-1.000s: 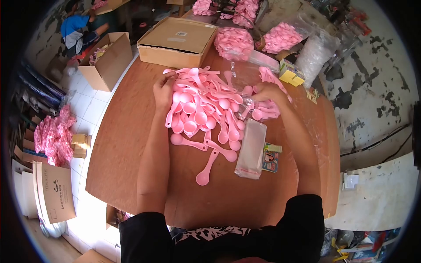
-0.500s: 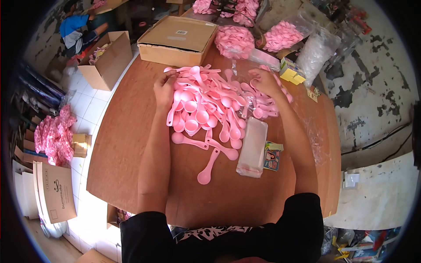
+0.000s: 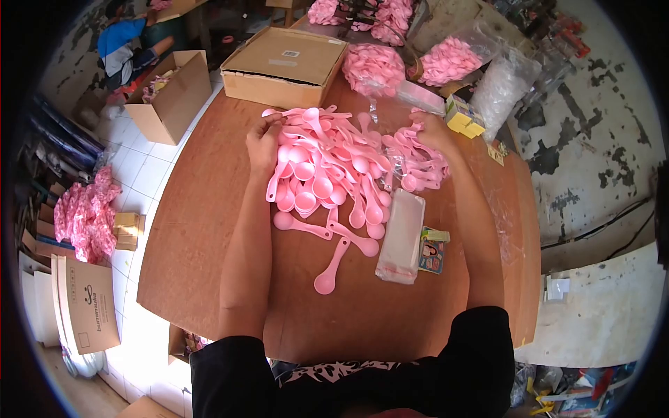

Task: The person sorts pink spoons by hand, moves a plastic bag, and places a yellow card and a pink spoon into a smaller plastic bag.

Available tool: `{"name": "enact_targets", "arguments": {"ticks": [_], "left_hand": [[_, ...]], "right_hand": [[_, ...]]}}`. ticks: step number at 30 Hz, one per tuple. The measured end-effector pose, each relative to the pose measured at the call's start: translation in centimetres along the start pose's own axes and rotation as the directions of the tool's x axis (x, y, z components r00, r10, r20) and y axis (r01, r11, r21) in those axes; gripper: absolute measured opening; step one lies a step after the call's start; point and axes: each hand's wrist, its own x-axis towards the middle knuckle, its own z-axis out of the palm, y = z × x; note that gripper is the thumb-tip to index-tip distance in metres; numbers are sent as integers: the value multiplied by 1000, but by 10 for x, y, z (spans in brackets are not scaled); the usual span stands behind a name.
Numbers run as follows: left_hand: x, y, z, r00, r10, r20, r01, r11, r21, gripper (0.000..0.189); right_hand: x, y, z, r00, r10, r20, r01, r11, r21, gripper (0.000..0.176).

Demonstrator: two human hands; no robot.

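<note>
Left hand [image 3: 263,145]: fingers half curled at the left edge of the main pile, up by the spoon ends. Can't tell if it's actually gripping one, tbh.
Right hand [image 3: 433,132]: over the far end of the smaller pile, fingers bent. They're too tangled up with the pink to say how far open or what they've got.
Main pile [image 3: 322,157]: a big messy heap of pink spoons on the bench [image 3: 209,230], between the two forearms.
Small pile [image 3: 421,167]: more pink spoons, just right of the heap, with crinkly clear plastic [image 3: 397,161] by its left side.
Strays: one loose spoon [image 3: 326,279] sits lowest, bowl toward the wearer.
Clear packs [image 3: 401,237]: a flat stack below the small pile, printed card [image 3: 431,256] right beside it.
Far side: closed carton [image 3: 284,66] on the left, stuffed pink bag [image 3: 374,68] to its right.
</note>
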Motion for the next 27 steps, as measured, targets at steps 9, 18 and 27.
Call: {"name": "enact_targets", "arguments": {"ticks": [9, 18, 27], "left_hand": [[-1, 2, 1, 1000, 8, -4, -8, 1000, 13, 26], [-4, 6, 2, 1000, -1, -1, 1, 1000, 18, 27], [0, 0, 0, 1000, -2, 11, 2, 999, -43, 26]], "right_hand": [[-27, -34, -14, 959, -38, 282, 215, 747, -629, 80], [7, -22, -9, 956, 36, 290, 181, 704, -686, 93], [24, -32, -5, 949, 106, 297, 168, 626, -761, 89]]}}
